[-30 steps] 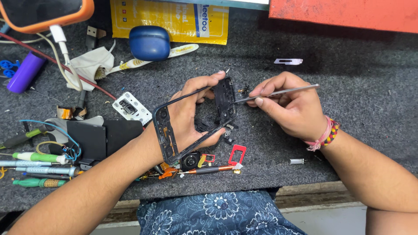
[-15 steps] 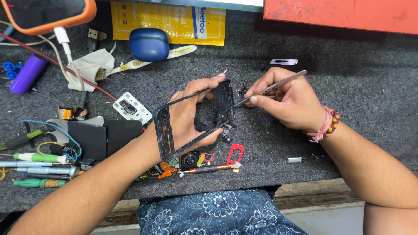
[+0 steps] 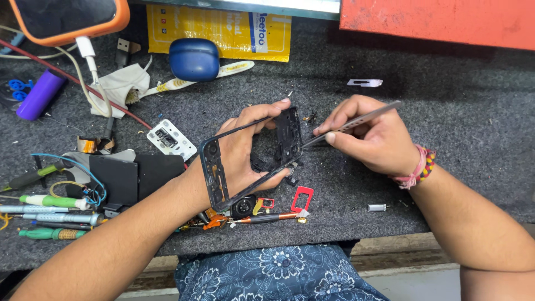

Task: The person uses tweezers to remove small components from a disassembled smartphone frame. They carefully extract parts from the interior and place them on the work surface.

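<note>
Head view shows us our left hand [image 3: 245,150] gripping a black phone frame [image 3: 253,156] above the grey mat [image 3: 446,128]. Our right hand [image 3: 370,136] pinches metal tweezers [image 3: 351,121], tips touching the frame.

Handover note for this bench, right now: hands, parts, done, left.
Left hand: passed through the black phone frame, gripping it tilted above the grey mat.
Right hand: holds metal tweezers, tip at the frame's upper end.
Nearby: white bracket, red plastic piece, orange-tipped screwdriver, small metal cylinder.
Done: frame is stripped to an open shell; loose parts lie below it.
Left: whatever the tweezers are working on at the frame's edge; too small to tell.
</note>
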